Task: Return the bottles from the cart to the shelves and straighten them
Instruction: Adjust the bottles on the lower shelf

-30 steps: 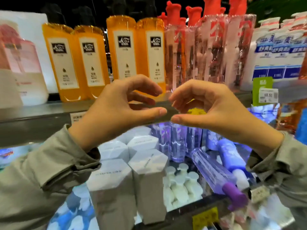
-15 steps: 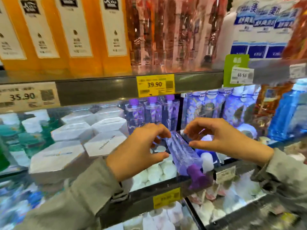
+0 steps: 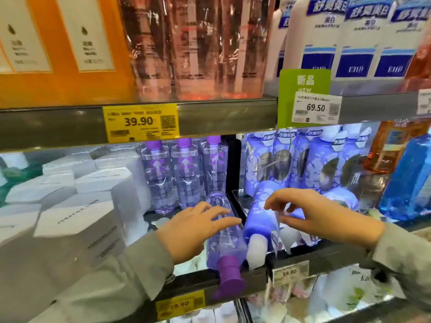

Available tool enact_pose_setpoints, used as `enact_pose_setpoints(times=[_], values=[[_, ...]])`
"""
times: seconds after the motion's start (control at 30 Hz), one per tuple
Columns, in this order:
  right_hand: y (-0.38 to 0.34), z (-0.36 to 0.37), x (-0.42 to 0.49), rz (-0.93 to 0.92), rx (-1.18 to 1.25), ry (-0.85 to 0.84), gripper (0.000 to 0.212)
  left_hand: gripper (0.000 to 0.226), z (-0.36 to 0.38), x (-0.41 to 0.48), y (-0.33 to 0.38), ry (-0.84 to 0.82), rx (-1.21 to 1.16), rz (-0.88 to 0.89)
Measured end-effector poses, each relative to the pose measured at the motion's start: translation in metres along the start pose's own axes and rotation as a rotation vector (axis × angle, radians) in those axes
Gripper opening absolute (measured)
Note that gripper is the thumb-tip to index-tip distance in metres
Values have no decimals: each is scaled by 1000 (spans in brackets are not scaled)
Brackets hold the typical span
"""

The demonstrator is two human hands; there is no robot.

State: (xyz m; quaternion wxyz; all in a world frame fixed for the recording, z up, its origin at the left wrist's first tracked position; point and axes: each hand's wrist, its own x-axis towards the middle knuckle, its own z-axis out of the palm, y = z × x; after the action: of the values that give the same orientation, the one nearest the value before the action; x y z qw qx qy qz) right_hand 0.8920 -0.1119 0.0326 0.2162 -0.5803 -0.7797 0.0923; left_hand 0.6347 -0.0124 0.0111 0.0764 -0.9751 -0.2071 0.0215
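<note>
Two hands reach in over the middle shelf's (image 3: 326, 254) front edge: the left hand (image 3: 193, 229) lies flat, fingers straight and spread, on a clear purple-capped bottle (image 3: 225, 248) tipped on its side, cap jutting past that edge, and the right hand (image 3: 321, 217), fingers loosely bent and gripping nothing, is above a fallen floral bottle (image 3: 261, 220) just beside it.

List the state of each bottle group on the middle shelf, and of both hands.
Purple-capped bottle, lying on its side, cap overhanging the shelf edge.
White-capped bottle, lying on its side, cap forward.
Back purple bottles, upright in a row.
Back blue bottles, upright.
Left hand, open, fingers straight across the purple-capped bottle.
Right hand, open, fingers loosely curved over the white-capped bottle.
</note>
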Motion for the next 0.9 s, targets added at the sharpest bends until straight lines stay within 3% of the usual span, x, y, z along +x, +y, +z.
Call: enact_pose_setpoints(times=[0.23, 0.47, 0.77, 0.9], values=[[21, 14, 27, -115, -203, -115, 33, 83, 14, 25, 3, -79, 54, -80], [19, 20, 47, -203, -447, -268, 65, 92, 21, 24, 5, -116, 73, -104], [20, 24, 55, -156, -624, -438, 65, 87, 25, 26, 14, -68, 91, -206], [14, 28, 63, -183, -737, -489, 60, 101, 33, 24, 11, 83, 188, -132]])
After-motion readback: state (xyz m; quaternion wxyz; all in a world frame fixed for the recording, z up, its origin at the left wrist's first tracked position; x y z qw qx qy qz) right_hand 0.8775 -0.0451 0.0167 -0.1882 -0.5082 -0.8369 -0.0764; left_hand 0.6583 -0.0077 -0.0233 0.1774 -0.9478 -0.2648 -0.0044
